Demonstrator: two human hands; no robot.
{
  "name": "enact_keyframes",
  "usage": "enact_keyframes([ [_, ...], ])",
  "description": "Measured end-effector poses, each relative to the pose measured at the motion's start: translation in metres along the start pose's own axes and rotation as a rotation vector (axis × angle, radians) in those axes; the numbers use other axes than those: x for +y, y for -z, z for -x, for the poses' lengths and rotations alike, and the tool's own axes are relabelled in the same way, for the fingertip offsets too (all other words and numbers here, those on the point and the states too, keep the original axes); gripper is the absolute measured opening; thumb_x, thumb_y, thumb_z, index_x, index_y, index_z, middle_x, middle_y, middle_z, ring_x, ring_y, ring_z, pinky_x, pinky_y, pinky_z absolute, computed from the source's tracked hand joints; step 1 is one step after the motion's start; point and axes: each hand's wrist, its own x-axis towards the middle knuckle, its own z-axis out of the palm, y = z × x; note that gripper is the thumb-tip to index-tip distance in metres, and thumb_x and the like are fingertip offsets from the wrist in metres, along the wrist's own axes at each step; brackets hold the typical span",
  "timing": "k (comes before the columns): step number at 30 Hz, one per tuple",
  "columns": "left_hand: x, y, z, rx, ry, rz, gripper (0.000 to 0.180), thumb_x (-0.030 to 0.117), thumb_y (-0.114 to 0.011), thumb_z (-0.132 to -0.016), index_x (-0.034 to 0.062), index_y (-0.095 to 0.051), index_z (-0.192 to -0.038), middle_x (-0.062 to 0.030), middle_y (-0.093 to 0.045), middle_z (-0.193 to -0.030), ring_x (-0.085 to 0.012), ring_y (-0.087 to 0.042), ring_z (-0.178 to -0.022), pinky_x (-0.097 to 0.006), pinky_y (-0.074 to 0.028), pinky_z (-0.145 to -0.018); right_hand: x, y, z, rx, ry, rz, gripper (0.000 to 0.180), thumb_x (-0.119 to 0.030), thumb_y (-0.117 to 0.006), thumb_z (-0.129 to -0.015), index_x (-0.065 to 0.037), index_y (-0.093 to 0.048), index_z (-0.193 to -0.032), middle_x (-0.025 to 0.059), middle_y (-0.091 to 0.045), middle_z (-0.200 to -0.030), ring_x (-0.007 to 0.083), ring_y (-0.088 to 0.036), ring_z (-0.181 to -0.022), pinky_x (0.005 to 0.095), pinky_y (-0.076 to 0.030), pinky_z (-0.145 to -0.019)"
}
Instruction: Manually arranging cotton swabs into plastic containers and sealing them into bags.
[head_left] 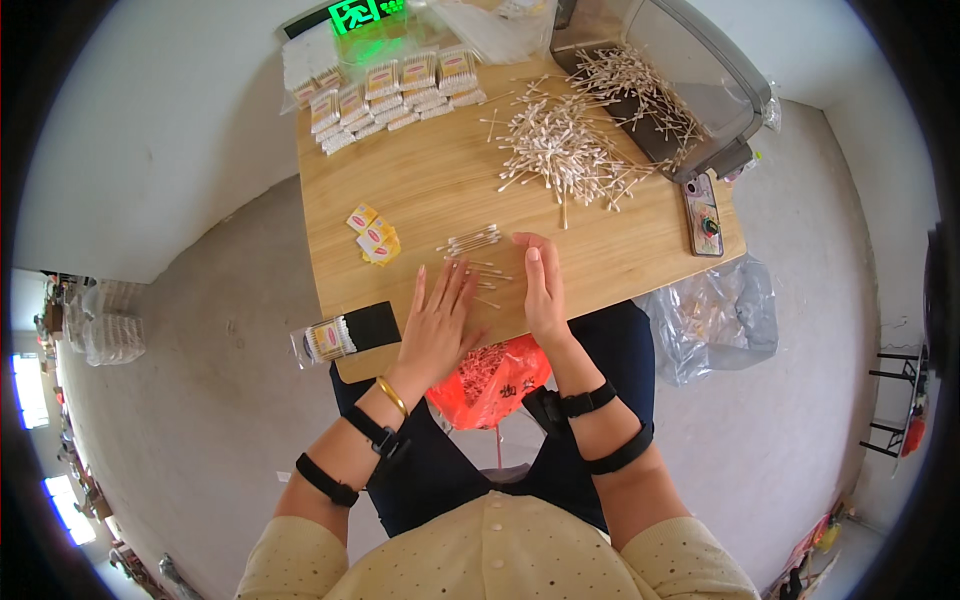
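My left hand (438,325) lies flat near the table's front edge, fingers stretched forward over a few loose cotton swabs (488,270). Just beyond its fingertips, several more swabs (474,240) lie roughly side by side. To the right of them my right hand (542,290) stands on its edge with the palm turned left, fingers extended and holding nothing that I can see. A large loose heap of cotton swabs (565,145) spreads farther back. Left of my hands lie small yellow-and-white cards (374,236). A partly bagged pack of swabs (328,340) rests beside a black pad (373,326).
Stacked swab packs (400,88) fill the back left. A tipped clear bin (690,60) with more swabs is at the back right, near a phone (703,218). A red bag (490,385) hangs below the front edge; a clear plastic bag (715,320) is at the right.
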Motion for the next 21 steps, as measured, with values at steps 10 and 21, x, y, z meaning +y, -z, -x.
enact_keyframes([
  [10,-0.019,-0.008,-0.07,0.113,0.055,0.057,0.101,0.055,-0.068,-0.09,0.0011,-0.022,-0.161,-0.0214,-0.028,-0.166,-0.0356,-0.021,-0.157,-0.054,-0.011,-0.128,0.002,0.0,-0.001,0.015,0.035,0.01,0.033,-0.021,-0.041,-0.111,0.002,-0.062,-0.122,0.0141,-0.059,-0.116,0.0247,-0.056,-0.112,0.0339,-0.041,-0.103],
  [21,-0.022,-0.027,-0.058,0.468,0.298,0.842,0.08,0.052,-0.042,-0.107,-0.0028,-0.021,-0.161,-0.0254,-0.024,-0.166,-0.0395,-0.022,-0.155,-0.046,-0.018,-0.127,0.0,-0.035,-0.041,-0.057,0.075,0.072,0.032,-0.02,-0.042,-0.111,0.001,-0.058,-0.129,0.017,-0.059,-0.123,0.0282,-0.056,-0.117,0.0358,-0.042,-0.104],
])
